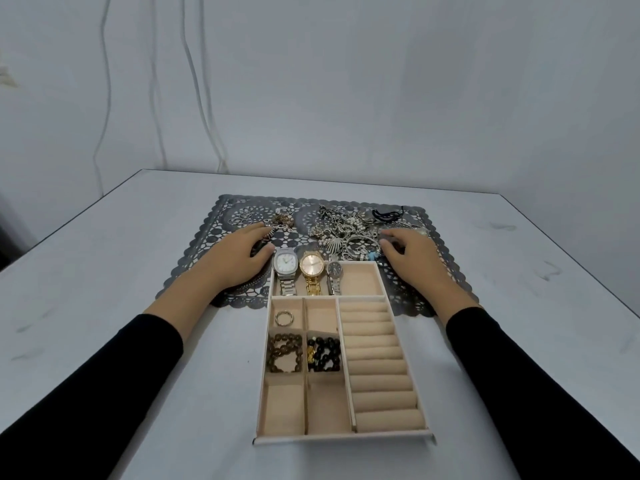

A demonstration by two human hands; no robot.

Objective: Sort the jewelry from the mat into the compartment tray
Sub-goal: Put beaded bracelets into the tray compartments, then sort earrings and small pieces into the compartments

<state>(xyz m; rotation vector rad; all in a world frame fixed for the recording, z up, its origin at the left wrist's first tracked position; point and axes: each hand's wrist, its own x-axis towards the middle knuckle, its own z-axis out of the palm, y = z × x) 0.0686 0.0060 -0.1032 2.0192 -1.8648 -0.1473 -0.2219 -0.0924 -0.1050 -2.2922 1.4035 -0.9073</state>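
Head view:
- Pale grey worktop (138, 341) is set against a plain pale wall (346, 81). Thin cables (194, 81) are seen hanging down the wall.
- Dark lace mat (221, 216) is laid flat at mid-worktop.
- Compartment tray (346, 436) is placed with its long axis running away from the person and its far end over the mat's near edge.
- Far compartment: three watches (311, 266) are laid along the tray axis, faces at the far rim.
- Left cells: a ring (284, 318), a brown bead bracelet (284, 353) and a black bead bracelet (323, 355). Ring rolls (377, 368) are stacked down the right side.
- Unsorted jewelry pile (346, 226) is heaped on the mat, just beyond the tray. A smaller cluster (282, 221) lies to its left.
- Left hand (239, 254) is laid palm-down on the mat, fingertips at the smaller cluster. Grip state cannot be told.
- Right hand (412, 254) is curled at the pile's right edge. Whether anything is clamped cannot be told.
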